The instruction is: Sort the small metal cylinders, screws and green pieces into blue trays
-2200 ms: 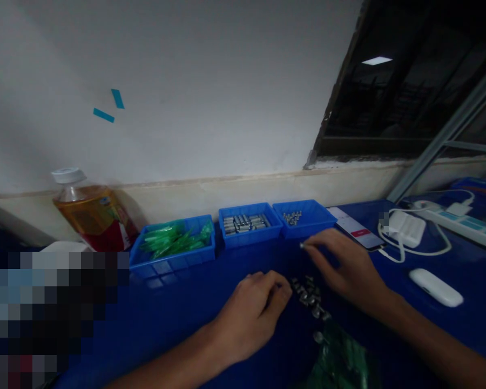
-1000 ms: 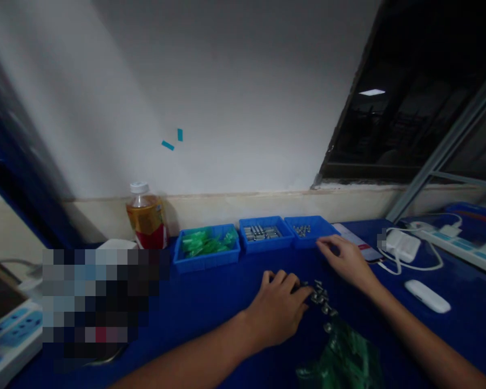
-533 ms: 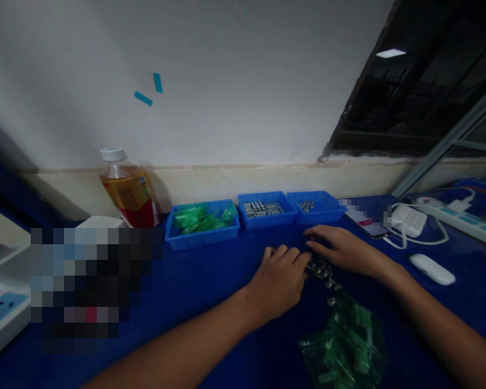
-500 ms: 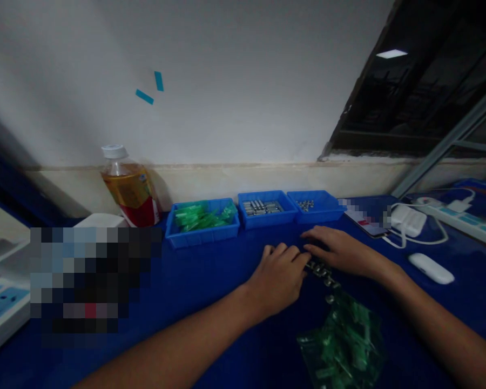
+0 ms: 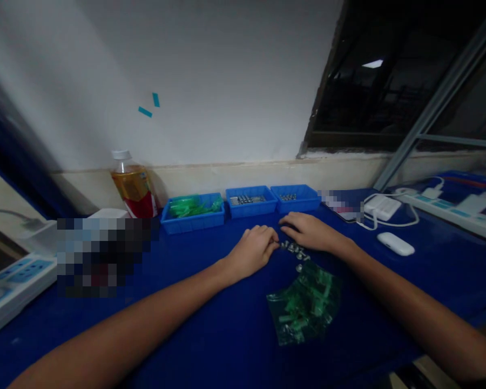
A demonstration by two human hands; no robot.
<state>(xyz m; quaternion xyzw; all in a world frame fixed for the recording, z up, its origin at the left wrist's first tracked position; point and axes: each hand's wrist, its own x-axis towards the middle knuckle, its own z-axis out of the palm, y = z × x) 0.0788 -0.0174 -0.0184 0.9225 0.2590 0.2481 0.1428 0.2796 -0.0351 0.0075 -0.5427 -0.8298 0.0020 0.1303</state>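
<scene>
Small shiny metal pieces [image 5: 295, 248] lie in a loose group on the blue tabletop, too small to name exactly. My left hand [image 5: 253, 249] is at their left edge, fingers curled and thumb brought to the fingertips; whatever is between them is hidden. On the far right side of the pieces rests my right hand [image 5: 308, 229], palm down, with thumb and forefinger apart and nothing visible in it. Nearer to me is a heap of clear green plastic bags [image 5: 308, 305] with pale pieces inside, close to the metal pieces.
Along the wall stand a blue bin of green bags [image 5: 192, 222], a bin of metal pins [image 5: 251, 209] and a bin of small metal parts [image 5: 297, 205]. A drink bottle [image 5: 133, 186], power strips [image 5: 456, 215], a charger [image 5: 383, 207] and a white case [image 5: 396, 244] flank them.
The view has shifted and pulled back, so more tabletop shows. My left hand's fingers have drawn in toward the thumb beside the metal pieces. My right hand stays beside them.
</scene>
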